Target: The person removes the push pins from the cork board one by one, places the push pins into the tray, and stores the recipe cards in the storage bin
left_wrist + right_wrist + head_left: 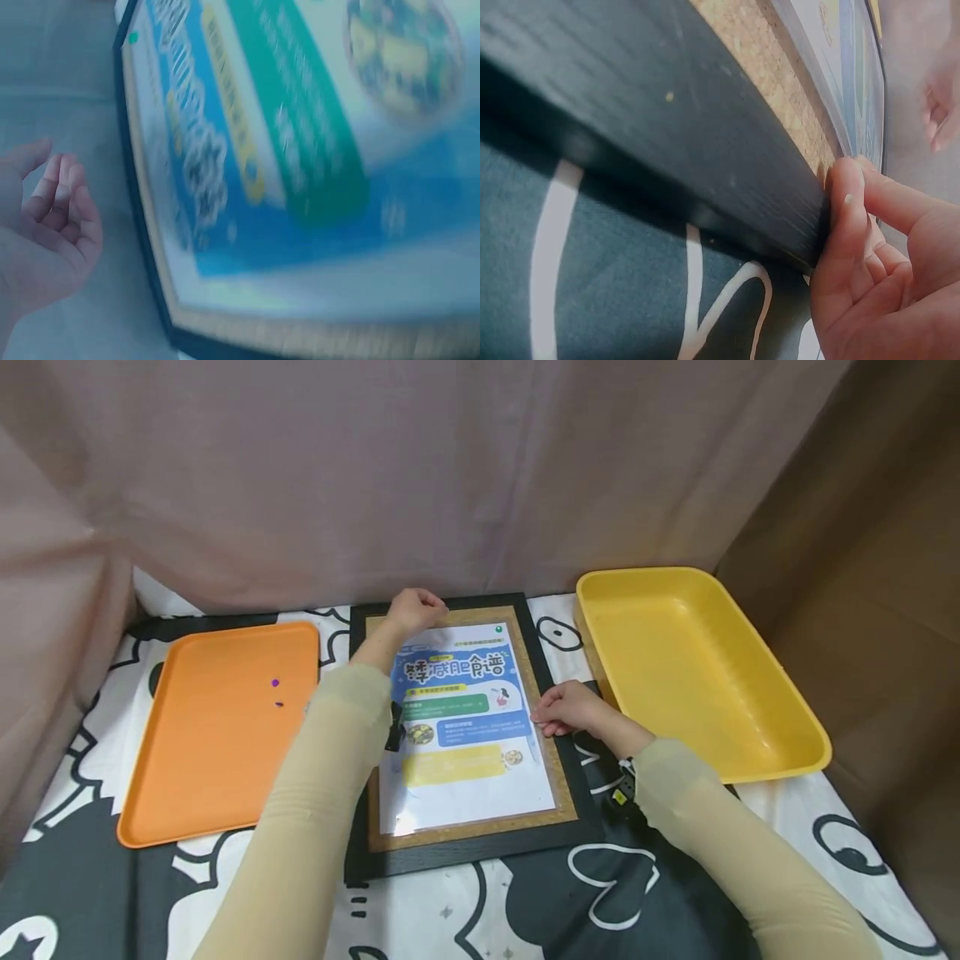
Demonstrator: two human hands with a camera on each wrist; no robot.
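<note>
A cork board (566, 777) with a black frame (476, 856) lies on the patterned cloth. On the cork is a clear-covered printed sheet (472, 806) with blue, green and yellow blocks and its title upside down in the head view. My right hand (568, 708) pinches the sheet's right edge between thumb and index finger, as the right wrist view also shows (885, 255). Over the board's far edge hovers my left hand (414, 612), its fingers loosely bent; the left wrist view shows nothing between them (60, 232).
On the left lies an orange tray (217, 735) with two small purple pieces (275, 682) on it. A deep yellow tub (690, 672) stands close to the board's right side. Behind everything hangs a brownish curtain (450, 477). The cloth (420, 914) has black and white cartoon shapes.
</note>
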